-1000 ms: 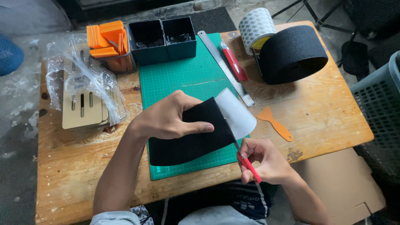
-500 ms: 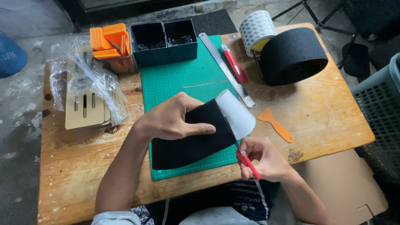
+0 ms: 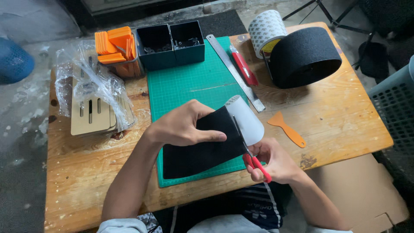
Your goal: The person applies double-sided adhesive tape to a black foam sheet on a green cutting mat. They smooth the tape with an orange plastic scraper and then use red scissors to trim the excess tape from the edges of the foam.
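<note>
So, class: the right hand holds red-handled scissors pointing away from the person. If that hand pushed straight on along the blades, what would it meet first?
The right hand drives the scissors along the black sheet and its white backing; beyond that, probably the steel ruler, though depth is unclear.

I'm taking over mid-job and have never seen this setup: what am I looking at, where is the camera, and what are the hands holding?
There is no machine: a head-worn camera looks down at a person's two bare hands. The left hand pins a black sheet with a white backing on a green cutting mat. The right hand works red-handled scissors at the sheet's edge. On the wooden table lie a metal ruler, a red knife, an orange scraper and a black roll.
</note>
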